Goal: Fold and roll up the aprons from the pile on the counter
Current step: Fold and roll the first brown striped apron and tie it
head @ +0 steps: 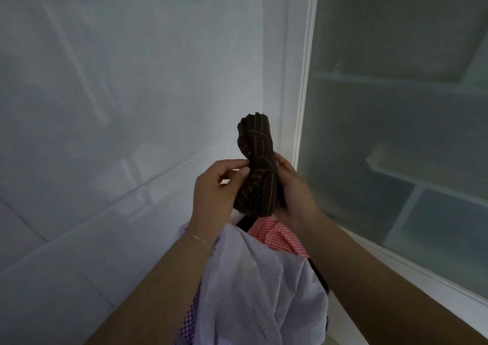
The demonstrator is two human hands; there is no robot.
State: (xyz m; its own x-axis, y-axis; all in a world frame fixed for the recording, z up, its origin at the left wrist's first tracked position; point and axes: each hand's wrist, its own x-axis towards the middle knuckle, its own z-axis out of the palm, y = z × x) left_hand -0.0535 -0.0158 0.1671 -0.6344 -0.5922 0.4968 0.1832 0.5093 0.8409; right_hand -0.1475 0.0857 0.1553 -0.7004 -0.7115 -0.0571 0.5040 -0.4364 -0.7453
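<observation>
The dark striped apron (pixel 254 165) was already rolled into a tight bundle and stood nearly upright in the air, raised above the pile (pixel 253 286) on the bench (pixel 79 278), with a strap wound across its middle and drawn in at a narrow waist lower down. The right hand (pixel 295 194) was curled round the lower part of the roll from the right side, carrying its weight. The left hand (pixel 216 189) pinched the fabric or the strap end at the waist between thumb and fingertips; whether it held the strap itself or only a fold could not be told.

The main risk seemed to be the wrap coming loose. If the left pinch let go before the strap end was tucked or knotted, the winding would probably slacken and the top of the roll spring open. Pulling the strap too hard could also squeeze the bundle out of shape or push its core out at one end. The right grip was low, so the tall upper part might tip over.

Below, 1 pale lilac apron (pixel 253 278) and 1 red checked apron (pixel 277 235) lay crumpled in the pile just under the wrists, near enough that a trailing strap might catch and drag them. A frosted glass cabinet door (pixel 396 133) stood close on the right.
</observation>
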